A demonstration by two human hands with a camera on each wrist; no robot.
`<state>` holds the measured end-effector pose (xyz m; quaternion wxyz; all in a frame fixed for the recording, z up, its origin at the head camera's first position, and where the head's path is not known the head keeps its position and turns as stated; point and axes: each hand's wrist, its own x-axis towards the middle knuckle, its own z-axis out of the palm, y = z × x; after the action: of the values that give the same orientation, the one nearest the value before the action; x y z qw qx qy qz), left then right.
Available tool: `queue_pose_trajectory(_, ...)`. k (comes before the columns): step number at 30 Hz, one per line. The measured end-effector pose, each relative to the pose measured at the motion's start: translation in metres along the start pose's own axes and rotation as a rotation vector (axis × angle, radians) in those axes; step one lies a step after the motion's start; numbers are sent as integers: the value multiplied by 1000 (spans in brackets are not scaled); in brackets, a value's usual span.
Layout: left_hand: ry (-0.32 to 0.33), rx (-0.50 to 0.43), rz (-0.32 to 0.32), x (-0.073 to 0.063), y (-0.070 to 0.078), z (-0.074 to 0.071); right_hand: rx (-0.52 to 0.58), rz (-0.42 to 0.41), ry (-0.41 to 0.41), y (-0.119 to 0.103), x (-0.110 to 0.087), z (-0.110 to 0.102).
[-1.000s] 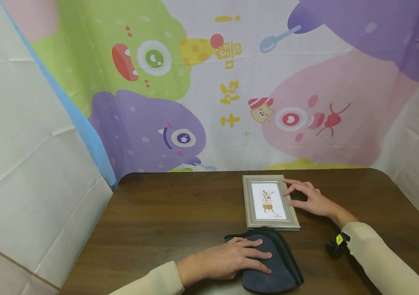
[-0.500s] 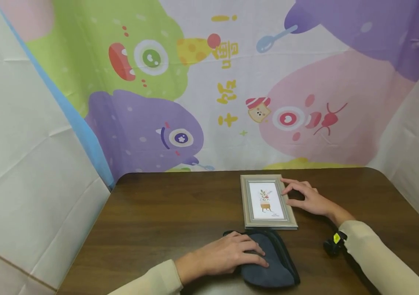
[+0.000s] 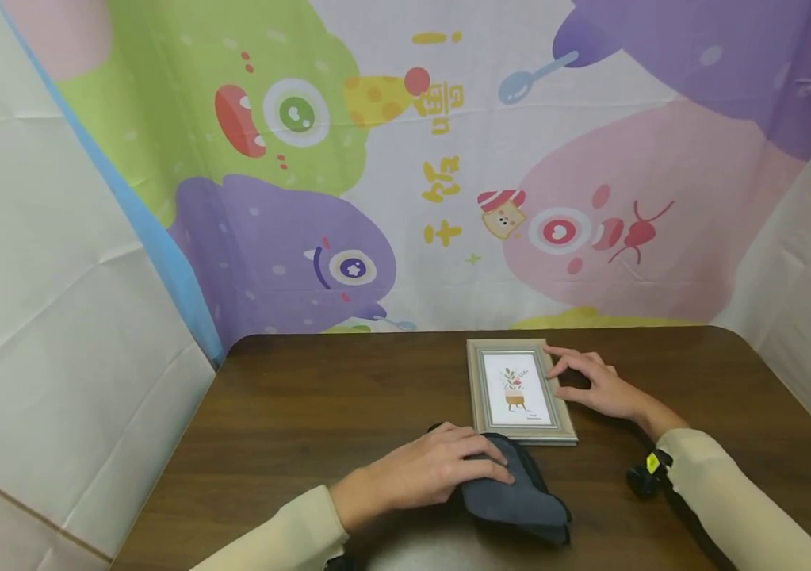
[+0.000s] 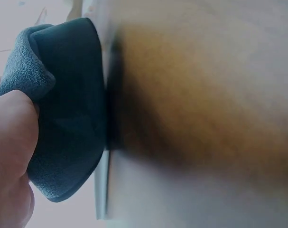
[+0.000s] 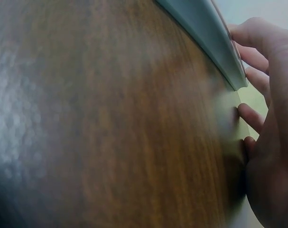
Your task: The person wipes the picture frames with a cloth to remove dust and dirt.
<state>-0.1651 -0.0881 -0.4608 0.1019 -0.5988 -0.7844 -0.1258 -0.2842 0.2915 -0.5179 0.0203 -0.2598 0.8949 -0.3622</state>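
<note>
A folded dark blue-grey cloth (image 3: 508, 496) with a black edge is held in my left hand (image 3: 434, 469) at the front middle of the table. Fingers lie over its top in the head view; the left wrist view shows the soft cloth (image 4: 70, 95) bunched at the thumb, its lower edge close to the table. Just behind it, a pale picture frame (image 3: 478, 396) lies flat with a potted-plant print facing up. My right hand (image 3: 608, 387) touches the frame's right edge with its fingertips and thumb. The right wrist view shows these fingers (image 5: 250, 35) along the frame's side (image 5: 210, 47).
The dark wooden table (image 3: 305, 396) has rounded far corners. A cartoon-printed curtain (image 3: 448, 285) hangs behind its far edge, with pale panels (image 3: 91, 333) at the left and right. A black camera strap (image 3: 646, 476) sits at my right wrist.
My left hand has gone from lying flat on the cloth to gripping it, and the cloth is now bent and moved slightly toward the frame. The right hand and frame stay put.
</note>
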Motion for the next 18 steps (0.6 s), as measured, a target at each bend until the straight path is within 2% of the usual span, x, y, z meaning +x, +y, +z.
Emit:
queue_pose_trajectory(8,57,-7,-34,-1,-9,-17,1,19,-5,-1,0,1)
queue_pose_trajectory(15,140,60,-46,-3,-21,-28,-1,10,-3,-2,0,1)
queue_pose_trajectory(18,153,77,-60,-5,-26,-31,0,6,-3,-2,0,1)
